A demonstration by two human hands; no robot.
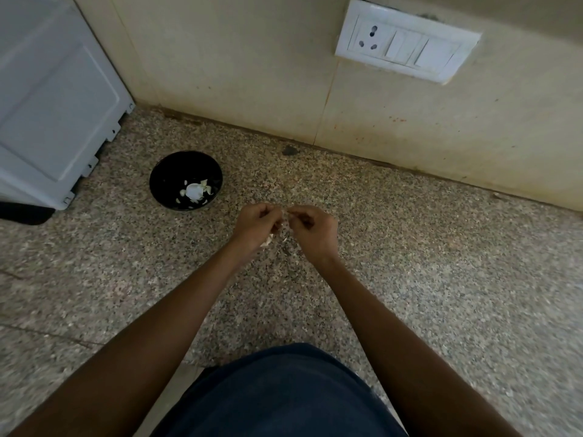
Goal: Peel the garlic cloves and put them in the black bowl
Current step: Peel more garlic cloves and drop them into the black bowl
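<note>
A speckled stone counter point(410, 263) is filling most of the view, running back to a cream tiled wall point(252, 58). A white appliance point(53, 99) is standing at the far left of the counter, and a white switch plate with a socket point(407, 41) is sitting on the wall at the upper right. The black bowl point(167, 175) is resting on the counter just right of the appliance, and white garlic pieces point(194, 190) are lying inside it. Near the bowl, to its right, both hands are hovering over the counter with their fingertips almost meeting. The left hand point(257, 225) is curling its fingers around pale garlic skin point(267, 241) showing at its lower edge. The right hand point(312, 230) is pinching something tiny between thumb and forefinger; what it is cannot be told.
</note>
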